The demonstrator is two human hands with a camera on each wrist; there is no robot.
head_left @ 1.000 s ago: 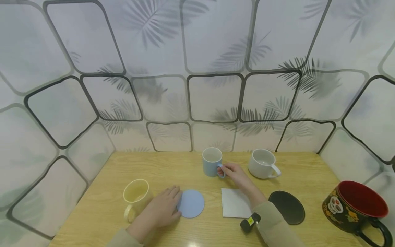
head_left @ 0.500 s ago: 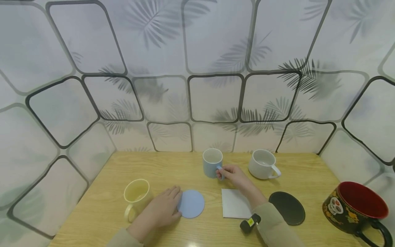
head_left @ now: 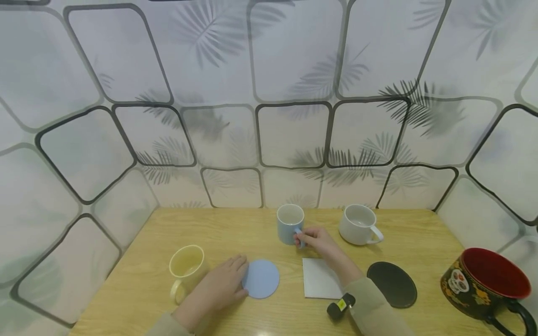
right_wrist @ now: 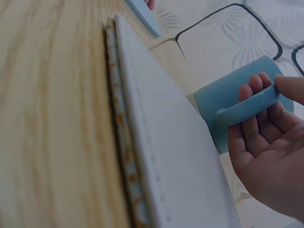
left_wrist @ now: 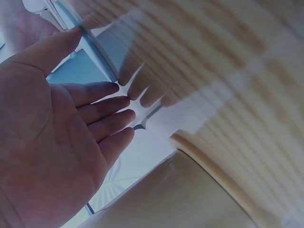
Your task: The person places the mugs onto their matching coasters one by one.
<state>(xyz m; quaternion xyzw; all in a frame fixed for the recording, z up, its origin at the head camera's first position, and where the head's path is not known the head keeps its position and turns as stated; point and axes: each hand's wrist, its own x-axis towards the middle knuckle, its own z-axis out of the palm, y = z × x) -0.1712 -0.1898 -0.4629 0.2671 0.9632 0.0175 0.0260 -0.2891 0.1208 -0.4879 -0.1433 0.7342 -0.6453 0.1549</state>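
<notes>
My right hand grips the handle of a light blue mug near the back of the table; in the right wrist view its fingers curl through the handle with the thumb on top. My left hand lies with fingers straight at the left edge of a round light blue coaster. In the left wrist view the left palm shows, its fingertips by the coaster's rim. A yellow mug stands just left of that hand. Under the right forearm lies a square white coaster.
A white mug stands right of the blue one. On the right are a dark oval coaster and a large black mug with a skull pattern and red inside. Patterned walls close off the table's back and sides.
The blue mug and the right hand shift only very slightly toward the front. The right fingers have drawn in closer on the handle. The left hand keeps its place.
</notes>
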